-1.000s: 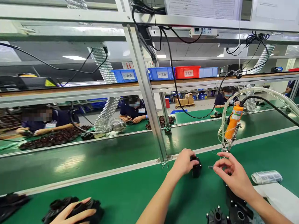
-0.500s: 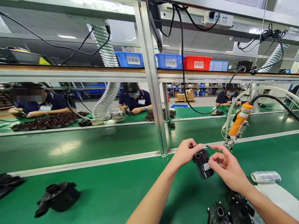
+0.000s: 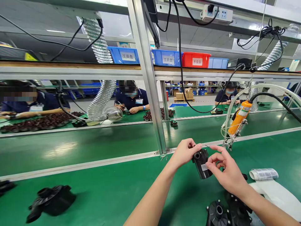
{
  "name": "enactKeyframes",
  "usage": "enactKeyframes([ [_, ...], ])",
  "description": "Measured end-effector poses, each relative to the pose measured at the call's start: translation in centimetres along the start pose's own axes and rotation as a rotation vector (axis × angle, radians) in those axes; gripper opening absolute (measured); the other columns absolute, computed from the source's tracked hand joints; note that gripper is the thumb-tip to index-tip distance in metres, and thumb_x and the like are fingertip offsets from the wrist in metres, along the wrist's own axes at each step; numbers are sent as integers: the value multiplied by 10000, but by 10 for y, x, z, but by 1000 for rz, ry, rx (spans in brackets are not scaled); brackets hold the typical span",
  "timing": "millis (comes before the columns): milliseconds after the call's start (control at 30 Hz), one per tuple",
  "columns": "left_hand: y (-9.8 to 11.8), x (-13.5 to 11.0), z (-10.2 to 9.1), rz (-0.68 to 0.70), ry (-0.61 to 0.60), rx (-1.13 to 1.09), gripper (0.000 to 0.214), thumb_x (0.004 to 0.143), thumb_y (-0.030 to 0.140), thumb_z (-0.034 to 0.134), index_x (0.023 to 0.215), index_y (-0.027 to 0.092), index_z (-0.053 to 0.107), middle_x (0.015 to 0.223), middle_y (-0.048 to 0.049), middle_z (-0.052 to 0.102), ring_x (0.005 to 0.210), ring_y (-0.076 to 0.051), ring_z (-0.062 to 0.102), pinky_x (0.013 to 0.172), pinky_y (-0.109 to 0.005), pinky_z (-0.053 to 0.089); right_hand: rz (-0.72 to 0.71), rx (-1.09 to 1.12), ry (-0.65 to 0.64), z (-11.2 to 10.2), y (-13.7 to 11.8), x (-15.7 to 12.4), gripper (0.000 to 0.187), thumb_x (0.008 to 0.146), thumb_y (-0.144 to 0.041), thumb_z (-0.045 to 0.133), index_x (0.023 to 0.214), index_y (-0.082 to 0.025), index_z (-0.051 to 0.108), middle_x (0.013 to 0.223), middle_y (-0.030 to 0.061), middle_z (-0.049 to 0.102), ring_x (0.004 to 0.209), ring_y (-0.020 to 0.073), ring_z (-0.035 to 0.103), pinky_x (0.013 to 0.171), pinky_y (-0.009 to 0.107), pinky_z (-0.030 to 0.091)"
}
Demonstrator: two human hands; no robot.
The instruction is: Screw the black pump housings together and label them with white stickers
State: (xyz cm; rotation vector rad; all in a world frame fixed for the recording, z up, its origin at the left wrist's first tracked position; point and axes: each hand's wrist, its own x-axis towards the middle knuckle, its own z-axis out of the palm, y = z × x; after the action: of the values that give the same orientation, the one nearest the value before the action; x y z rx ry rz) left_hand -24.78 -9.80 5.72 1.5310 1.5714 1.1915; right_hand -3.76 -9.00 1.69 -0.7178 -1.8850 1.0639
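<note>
A small black plastic pump housing (image 3: 201,162) with a white label is held up above the green bench between both hands. My left hand (image 3: 183,153) grips its upper left end with curled fingers. My right hand (image 3: 225,171) presses its thumb and fingers against the housing's right side, and a thin dark pin (image 3: 207,146) sticks out past the index fingertip. An orange electric screwdriver (image 3: 238,121) hangs on hoses just behind my right hand.
Black pump parts (image 3: 227,213) lie under my right forearm, another black part (image 3: 50,201) at lower left. A roll of labels (image 3: 263,173) sits at right. A metal post (image 3: 150,91) stands ahead. Other people work across the green conveyor (image 3: 94,147).
The housing came up off the bench and tilted, and my right hand closed in onto it. The other person's hand at lower left is gone from its black part.
</note>
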Motion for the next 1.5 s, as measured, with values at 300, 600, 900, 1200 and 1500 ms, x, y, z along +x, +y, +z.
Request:
enactKeyframes([
  [300,3,-4,-2,77,-6,50,451,820,598,685,729,195,505,647,39,512,598,-120,436,523,-228,310,-144,-126,158,8,5,-10,434,946,-355,698,1310,-250,485,846,3,738,696,173,652,699,302,546],
  [600,-1,-3,-4,49,-111,-27,457,811,607,695,750,185,531,655,20,561,586,-116,447,516,-225,306,65,451,104,-10,-12,-5,649,859,-395,845,1317,-248,409,740,-45,660,659,128,598,629,232,486],
  [900,1,-2,-4,35,-144,-102,499,784,646,714,752,169,572,688,0,602,582,-107,443,520,-220,307,159,319,-67,-5,-14,-3,605,913,-472,761,1345,-246,401,809,-29,641,724,149,582,675,271,459],
  [1200,2,-2,-6,29,-129,-92,487,766,640,715,735,182,553,657,21,566,579,-111,443,513,-224,305,101,133,31,6,-16,-5,569,922,-465,731,1343,-244,418,821,-15,682,755,169,625,682,276,476],
  [1500,9,-7,-10,54,-112,-98,478,784,623,716,717,191,524,608,41,512,554,-104,401,510,-224,270,-389,-369,198,6,-7,-18,443,944,-285,712,1344,-271,521,922,37,763,751,201,690,711,334,550],
])
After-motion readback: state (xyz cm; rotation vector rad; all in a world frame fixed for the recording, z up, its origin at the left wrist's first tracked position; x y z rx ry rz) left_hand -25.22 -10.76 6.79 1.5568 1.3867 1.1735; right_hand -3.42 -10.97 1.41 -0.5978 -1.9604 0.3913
